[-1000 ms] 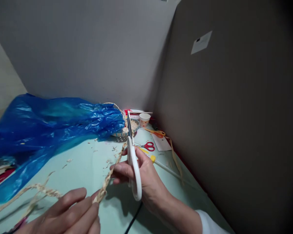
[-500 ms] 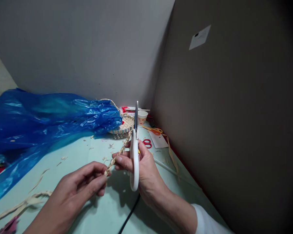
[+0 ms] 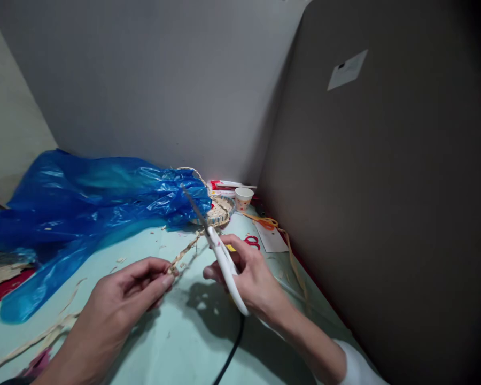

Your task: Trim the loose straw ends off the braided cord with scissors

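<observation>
Between its thumb and fingers, my left hand (image 3: 134,297) pinches the near end of a braided straw cord (image 3: 186,249). The cord runs up and away toward a round woven piece (image 3: 220,209) at the back. White-handled scissors (image 3: 226,270) hang on my right hand (image 3: 246,272), their blades pointing up and left over the far part of the cord. My right thumb is apart from the cord. The blades look closed together.
A blue plastic bag (image 3: 104,198) spreads over the back left. A paper cup (image 3: 244,198), orange scissors (image 3: 268,222), red scissors (image 3: 252,242) and a white card (image 3: 270,238) lie at the back right. Straw strips (image 3: 24,347) lie at the left. A black cable (image 3: 232,353) runs in front.
My right hand has let go of the cord and moved slightly right. The scissors have tilted from upright to pointing up and left. The view has shifted left.
</observation>
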{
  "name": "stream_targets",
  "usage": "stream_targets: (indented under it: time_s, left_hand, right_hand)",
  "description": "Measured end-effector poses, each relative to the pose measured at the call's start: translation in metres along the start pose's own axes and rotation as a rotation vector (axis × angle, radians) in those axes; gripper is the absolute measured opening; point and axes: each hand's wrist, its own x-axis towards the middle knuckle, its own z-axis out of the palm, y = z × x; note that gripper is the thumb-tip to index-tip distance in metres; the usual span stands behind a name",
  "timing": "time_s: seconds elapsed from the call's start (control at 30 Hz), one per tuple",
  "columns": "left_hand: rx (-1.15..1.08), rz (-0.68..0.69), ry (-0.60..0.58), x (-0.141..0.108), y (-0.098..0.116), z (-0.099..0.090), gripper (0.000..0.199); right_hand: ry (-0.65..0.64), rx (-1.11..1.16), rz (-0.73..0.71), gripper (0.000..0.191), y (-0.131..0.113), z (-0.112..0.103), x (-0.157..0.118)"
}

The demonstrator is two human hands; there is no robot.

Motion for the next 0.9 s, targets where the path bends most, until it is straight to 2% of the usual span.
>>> stream_targets:
  time_s: [0.07, 0.13, 0.27, 0.4, 0.53, 0.77, 0.9]
  left_hand:
    - [-0.036, -0.002, 0.083, 0.002, 0.005, -0.004, 0.036]
    - [-0.043, 0.017, 0.132, 0.004, 0.009, -0.007, 0.033]
    - [-0.004, 0.065, 0.169, 0.005, 0.012, -0.01, 0.03]
    - [-0.046, 0.063, 0.131, 0.004, 0.015, -0.009, 0.033]
    - [-0.085, 0.059, 0.119, 0.003, 0.016, -0.007, 0.036]
    - [0.003, 0.086, 0.131, 0.003, 0.016, -0.009, 0.031]
    - [-0.053, 0.051, 0.138, 0.007, 0.018, -0.011, 0.029]
  right_hand:
    - [-0.018, -0.288, -0.189, 0.028, -0.003, -0.009, -0.001]
    - [-0.046, -0.458, -0.305, 0.027, -0.002, -0.016, -0.002]
    - [-0.056, -0.677, -0.42, 0.047, 0.007, -0.023, -0.002]
    - [-0.069, -0.77, -0.496, 0.058, 0.015, -0.022, 0.0]
    - [-0.056, -0.826, -0.549, 0.056, 0.014, -0.022, -0.001]
    - [0.013, -1.02, -0.678, 0.058, 0.012, -0.025, -0.002]
    - [0.036, -1.052, -0.719, 0.061, 0.014, -0.026, -0.002]
